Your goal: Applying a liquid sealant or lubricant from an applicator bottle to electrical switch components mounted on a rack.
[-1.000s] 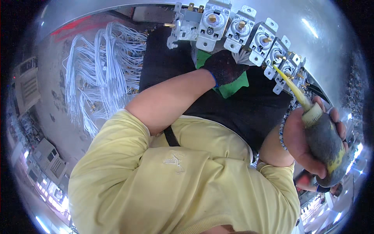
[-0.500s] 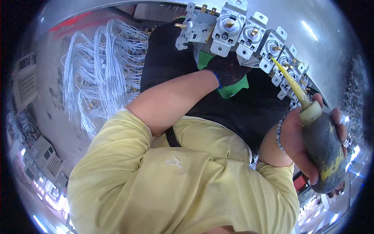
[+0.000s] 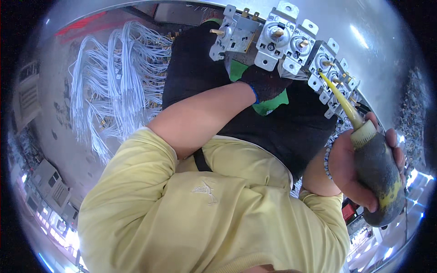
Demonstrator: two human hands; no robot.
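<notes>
The row of grey metal switch units (image 3: 291,43) ran along the upper right, each with a brass shaft and white mounting tabs, and lay against a pale curved metal surface (image 3: 378,27) that filled the top right with little free room beyond it. To the left a bundle of white wires (image 3: 114,82) hung loose over a dusty grey floor, well apart from the units. The black lap (image 3: 195,68) took up the middle, and the yellow shirt (image 3: 191,209) filled the lower half, so open space lay mostly at the left edge.

The left hand (image 3: 266,84) wore a dark glove with a green patch and blue cuff edge. It was closed around the underside of the row of units, just below the second and third of them; how tightly the fingers gripped was hidden by the units themselves.

The right hand (image 3: 359,168) was bare, with a beaded bracelet at the wrist, and was wrapped firmly around a squeeze bottle (image 3: 378,177), dark grey and smeared with yellow. Its long yellow nozzle (image 3: 339,98) reached up to one of the units on the right of the row and appeared to touch it near the brass shaft.

Grey boxes (image 3: 50,182) sat at the far lower left, too distorted to describe further.
</notes>
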